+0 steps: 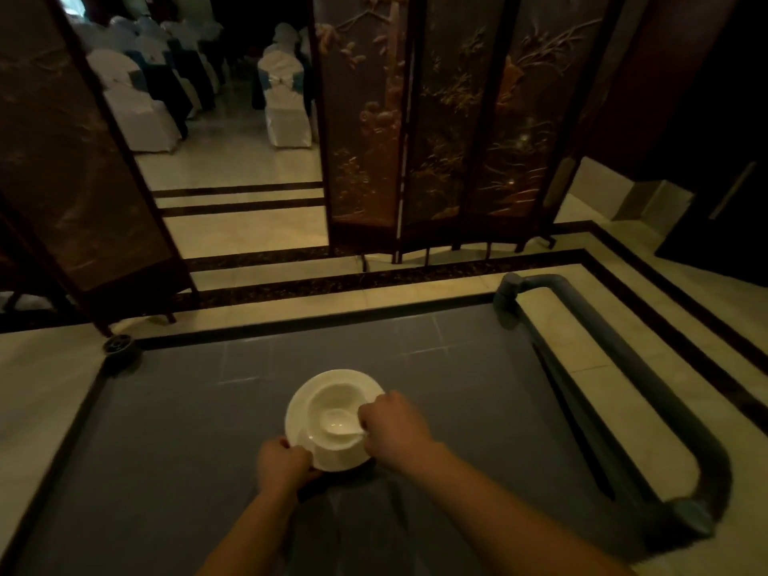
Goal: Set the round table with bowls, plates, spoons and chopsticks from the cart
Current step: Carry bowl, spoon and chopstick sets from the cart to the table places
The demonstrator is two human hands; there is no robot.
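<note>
A carved folding screen (449, 139) stands behind a grey-topped cart (166, 430) in a dim hall. On the cart sits a white plate (299, 413) bearing a bowl (332, 392), with a spoon (338, 421) lying inside it. The left hand (280, 465) grips the plate's near rim, and the right hand (397, 430) pinches the spoon's handle at the bowl's right edge.

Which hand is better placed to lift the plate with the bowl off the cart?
Left. The left hand grips the plate by its near rim; the right hand pinches the spoon by its handle, inside the bowl.
</note>
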